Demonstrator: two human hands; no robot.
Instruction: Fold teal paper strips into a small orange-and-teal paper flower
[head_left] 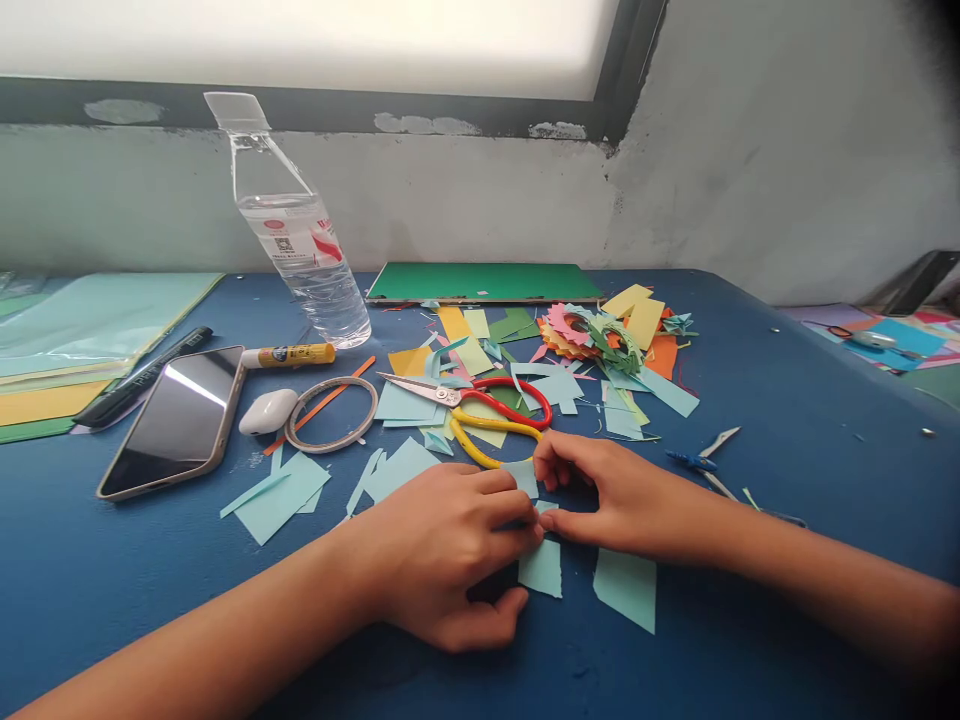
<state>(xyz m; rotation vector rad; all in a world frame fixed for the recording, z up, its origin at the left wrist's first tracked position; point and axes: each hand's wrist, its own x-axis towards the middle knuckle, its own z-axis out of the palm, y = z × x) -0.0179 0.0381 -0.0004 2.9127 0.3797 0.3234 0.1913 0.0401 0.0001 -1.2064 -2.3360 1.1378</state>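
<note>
My left hand [461,555] rests low over the table, fingers curled, with its fingertips on a small light blue paper piece [548,508]. The thumb sits apart from those fingers. Meeting it from the other side, my right hand [596,490] has its thumb tip at the same piece and its other fingers bent. Another light blue scrap [523,478] lies beside my right fingertips. Below the hands are a torn-edged blue piece [541,570] and a larger blue piece [628,592]. Scissors [480,405] with red and yellow handles lie partly spread just beyond the hands.
Left are a phone [180,415], earbud case [268,411], tape roll [332,414], glue stick [291,355], marker [146,375] and water bottle [300,240]. Paper rings [574,332] and scraps lie behind the scissors. A blue-jointed metal tool [694,461] lies right.
</note>
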